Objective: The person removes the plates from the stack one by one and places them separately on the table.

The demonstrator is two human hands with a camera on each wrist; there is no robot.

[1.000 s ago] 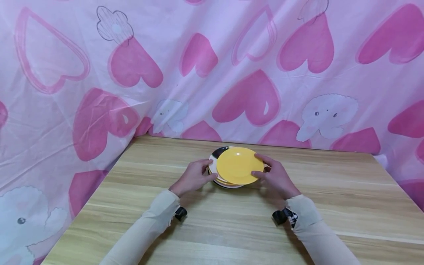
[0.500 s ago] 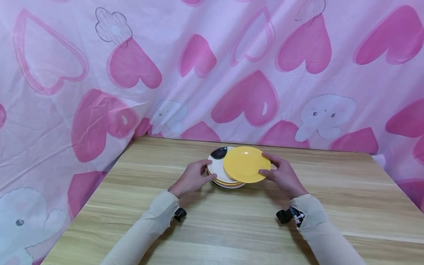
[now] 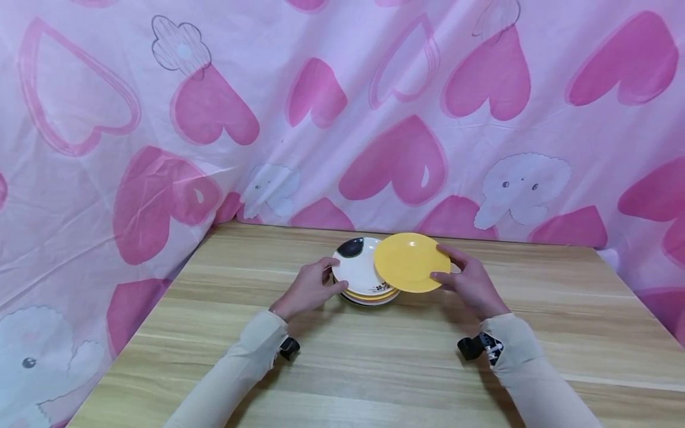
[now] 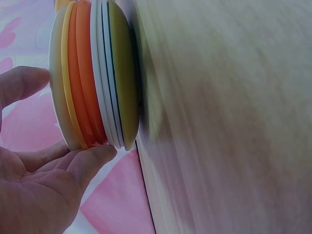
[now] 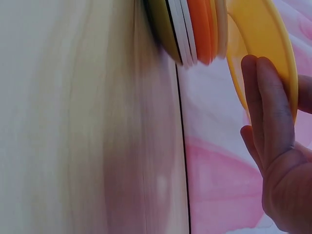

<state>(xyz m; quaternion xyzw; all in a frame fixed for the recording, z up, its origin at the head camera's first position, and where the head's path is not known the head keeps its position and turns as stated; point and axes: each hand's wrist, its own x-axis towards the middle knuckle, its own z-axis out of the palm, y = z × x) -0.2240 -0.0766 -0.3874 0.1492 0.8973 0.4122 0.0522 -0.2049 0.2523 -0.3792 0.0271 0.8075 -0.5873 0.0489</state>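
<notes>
A yellow plate (image 3: 411, 261) is gripped at its right edge by my right hand (image 3: 471, 279), thumb on top and fingers underneath. The plate hangs above the right part of a stack of plates (image 4: 83, 73), overlapping it in the head view. On top of the stack lies a white plate (image 3: 353, 270) with a black patch and a small dark floral print. Orange, yellow, white and olive-green plates show below it in the left wrist view. My left hand (image 3: 310, 288) holds the stack by its left edge, thumb at the near side.
The stack stands on a wood-grain table (image 3: 342, 368) toward its back edge. A pink curtain (image 3: 321, 154) with hearts hangs behind the table and along its left side. Black straps with small devices sit on both wrists.
The yellow plate has moved right and slightly up with my right hand, uncovering more of the white plate and its floral print. My left hand stays at the stack.
</notes>
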